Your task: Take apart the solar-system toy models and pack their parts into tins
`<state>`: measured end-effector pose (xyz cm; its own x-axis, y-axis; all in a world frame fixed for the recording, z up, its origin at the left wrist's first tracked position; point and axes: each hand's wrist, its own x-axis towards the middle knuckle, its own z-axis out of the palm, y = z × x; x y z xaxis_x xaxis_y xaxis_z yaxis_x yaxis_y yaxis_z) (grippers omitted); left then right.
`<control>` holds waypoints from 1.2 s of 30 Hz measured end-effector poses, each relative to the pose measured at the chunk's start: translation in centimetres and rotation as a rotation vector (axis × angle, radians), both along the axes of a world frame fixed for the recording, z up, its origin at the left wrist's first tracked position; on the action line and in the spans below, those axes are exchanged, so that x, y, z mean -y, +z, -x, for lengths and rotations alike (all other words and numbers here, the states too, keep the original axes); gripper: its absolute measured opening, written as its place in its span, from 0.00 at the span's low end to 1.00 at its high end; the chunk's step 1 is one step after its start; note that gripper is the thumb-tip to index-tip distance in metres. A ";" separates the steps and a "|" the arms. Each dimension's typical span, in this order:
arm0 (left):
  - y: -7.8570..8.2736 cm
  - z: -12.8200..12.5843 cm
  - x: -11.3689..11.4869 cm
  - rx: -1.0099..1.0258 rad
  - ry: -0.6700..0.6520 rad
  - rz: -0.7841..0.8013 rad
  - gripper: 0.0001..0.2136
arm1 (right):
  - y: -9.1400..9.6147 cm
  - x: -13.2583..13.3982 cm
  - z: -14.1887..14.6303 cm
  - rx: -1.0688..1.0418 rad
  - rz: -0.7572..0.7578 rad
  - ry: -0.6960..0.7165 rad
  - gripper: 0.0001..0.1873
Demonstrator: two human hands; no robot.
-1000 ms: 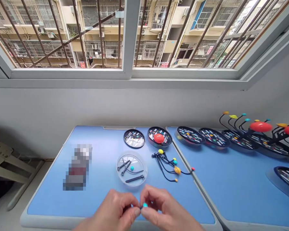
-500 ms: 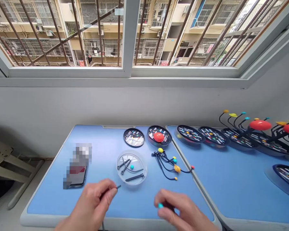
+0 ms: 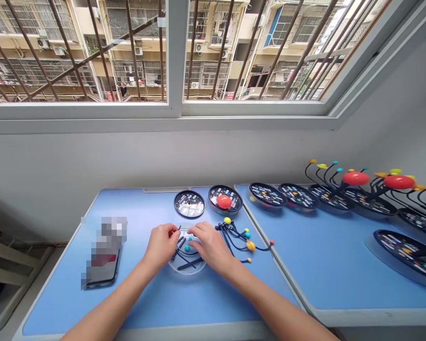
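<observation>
Head camera looks down on two joined blue-topped tables under a barred window. The person's left hand (image 3: 160, 245) and right hand (image 3: 209, 245) sit close together, almost touching, directly over a clear round plastic tray (image 3: 187, 265) near the middle of the left table. The fingers of both hands curl down into the tray, and they hide whether either hand is clenched on something or only resting there, so the grip cannot be told.

Inside the tray lie thin black rods (image 3: 190, 264) and a teal bead (image 3: 187, 247), partly under the hands. Just right of the tray, touching the right hand's side, lies a tangle of black wire arms (image 3: 231, 238) tipped with yellow, teal, orange and red beads. Behind the tray are two round black bases printed with colored labels, one holding white pieces (image 3: 189, 204), the other carrying a red ball (image 3: 224, 201). That print is too small to read.

Left of the hands lies a pixel-blurred slab (image 3: 102, 253), its surface unreadable. Along the right table runs a row of similar black discs (image 3: 298, 196), with finished wire models topped by red spheres (image 3: 356, 178) standing over them. Through the window bars (image 3: 133, 47), apartment blocks show, their small red signs illegible.
</observation>
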<state>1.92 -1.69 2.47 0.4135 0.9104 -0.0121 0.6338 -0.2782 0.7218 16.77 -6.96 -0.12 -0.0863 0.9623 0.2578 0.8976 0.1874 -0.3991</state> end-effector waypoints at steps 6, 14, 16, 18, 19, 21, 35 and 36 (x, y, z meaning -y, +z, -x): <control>0.1 0.0 -0.3 -0.098 -0.094 -0.018 0.11 | 0.7 2.5 -1.0 -0.138 -0.083 -0.002 0.06; -0.8 1.0 0.1 -0.166 -0.058 -0.104 0.13 | -0.3 7.3 -7.4 -0.040 -0.093 -0.210 0.07; -1.3 1.2 0.2 -0.143 -0.024 -0.164 0.15 | -1.0 8.4 -8.1 0.003 -0.057 -0.240 0.07; -1.5 1.4 0.5 -0.095 0.002 -0.260 0.16 | -1.6 9.3 -8.0 0.030 -0.036 -0.252 0.06; -1.5 1.5 0.7 -0.064 0.009 -0.307 0.16 | -1.8 9.6 -7.9 0.038 -0.032 -0.257 0.06; -1.5 1.7 1.4 0.003 0.010 -0.370 0.15 | -2.0 9.7 -7.3 0.054 -0.035 -0.265 0.05; -0.7 1.0 6.2 0.184 -0.192 -0.300 0.12 | -2.1 7.6 -6.0 -0.085 -0.095 -0.326 0.10; -0.6 0.8 6.1 0.183 -0.212 -0.341 0.12 | -1.4 7.9 -5.9 -0.157 -0.083 -0.327 0.10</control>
<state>1.12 -7.81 1.88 0.5587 0.7449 0.3646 0.4077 -0.6296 0.6614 22.67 -14.83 -1.47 0.2686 0.9078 0.3220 0.8445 -0.0611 -0.5321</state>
